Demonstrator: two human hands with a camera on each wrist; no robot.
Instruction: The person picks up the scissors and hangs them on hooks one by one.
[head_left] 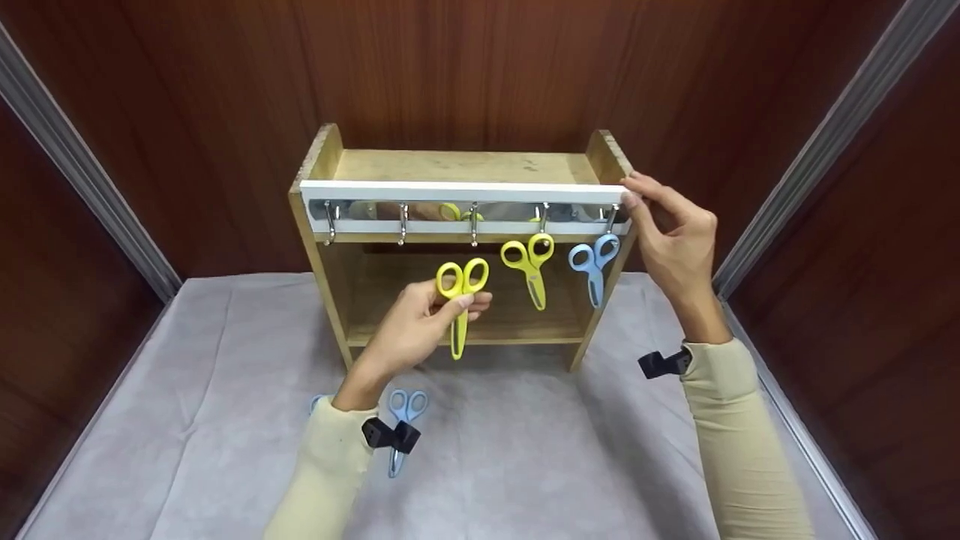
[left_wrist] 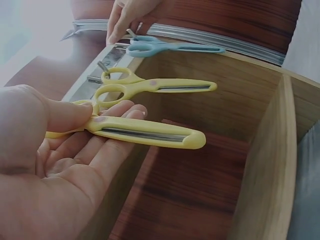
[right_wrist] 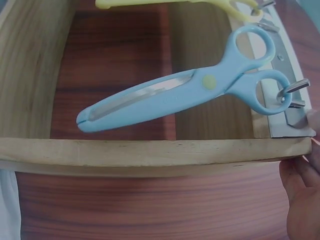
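Note:
My left hand [head_left: 405, 326] pinches yellow scissors [head_left: 459, 334] between thumb and fingers, handles up and blades down, in front of the wooden shelf [head_left: 465, 166]. Across the shelf's top front runs a white hook rack [head_left: 450, 190] with several metal hooks. Yellow scissors [head_left: 536, 291] hang by one handle loop from its second hook from the right. From the rightmost hook hang light blue scissors [right_wrist: 150, 102]. My right hand [head_left: 682, 244] grips the rack's right end and the shelf corner, the thumb in front; in the right wrist view it is partly cut off.
Another pair of blue scissors [head_left: 409, 405] lies on the grey cloth [head_left: 510, 450], partly behind the left wrist's camera. A blue loop [head_left: 316, 403] peeks out beside the left sleeve. Dark wood panels [head_left: 465, 67] stand behind and at both sides.

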